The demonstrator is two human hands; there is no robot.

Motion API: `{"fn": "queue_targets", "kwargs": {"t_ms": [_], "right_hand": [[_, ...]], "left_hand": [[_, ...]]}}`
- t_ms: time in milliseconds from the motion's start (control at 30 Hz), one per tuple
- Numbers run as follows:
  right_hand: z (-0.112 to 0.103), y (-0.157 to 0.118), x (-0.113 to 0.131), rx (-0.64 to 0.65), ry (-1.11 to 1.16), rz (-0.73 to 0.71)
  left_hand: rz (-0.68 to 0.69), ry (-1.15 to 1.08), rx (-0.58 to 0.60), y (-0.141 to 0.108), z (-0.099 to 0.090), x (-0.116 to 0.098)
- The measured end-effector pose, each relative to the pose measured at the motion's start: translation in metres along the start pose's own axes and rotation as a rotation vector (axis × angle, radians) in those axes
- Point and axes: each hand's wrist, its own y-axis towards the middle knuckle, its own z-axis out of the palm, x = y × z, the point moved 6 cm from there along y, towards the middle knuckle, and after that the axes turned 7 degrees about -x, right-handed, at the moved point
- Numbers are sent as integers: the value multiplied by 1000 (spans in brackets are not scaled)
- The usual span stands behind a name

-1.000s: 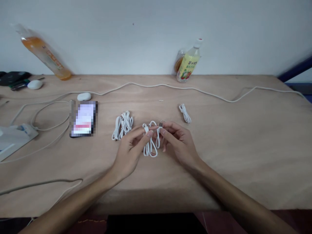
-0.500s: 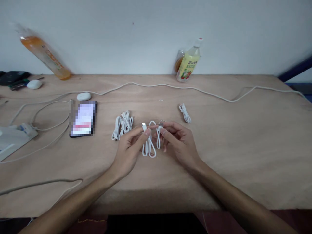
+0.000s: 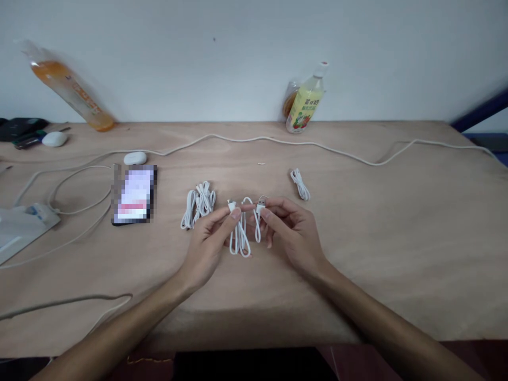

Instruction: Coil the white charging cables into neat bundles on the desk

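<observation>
Between my hands hangs a white USB cable [image 3: 245,247], its loops dangling over the wooden table. My left hand [image 3: 212,238] pinches it near one small plug, thumb on top. With thumb and fingers, my right hand [image 3: 291,227] grips the cable's USB-A plug, whose metal end points away from me. Several bundled white cables [image 3: 198,203] lie just beyond my left hand. Another coiled white cable [image 3: 299,184] rests on the table, beyond my right hand and apart from it.
At left lie a phone [image 3: 135,196], a white earbud case [image 3: 135,158] and a white power strip [image 3: 26,230] with cords. A long white cord [image 3: 262,139] crosses the table's back. An orange drink bottle [image 3: 73,92] and a yellow-labelled bottle [image 3: 306,103] stand against the wall.
The plug in my left hand has turned slightly and shifted a little left. My right hand keeps its grip on the USB-A plug. The whole view has moved very slightly.
</observation>
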Motion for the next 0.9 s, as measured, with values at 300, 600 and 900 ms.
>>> {"fn": "queue_targets", "kwargs": {"t_ms": [300,600,900], "right_hand": [[2,1,-2,29,27,45],[3,2,-2,28,-6,83],[0,2,-7,3,-14,85]], "left_hand": [[-50,-51,-19,0,1,4],[-182,-181,37,-4,6,7],[-231,-183,37,-4,9,12]]}}
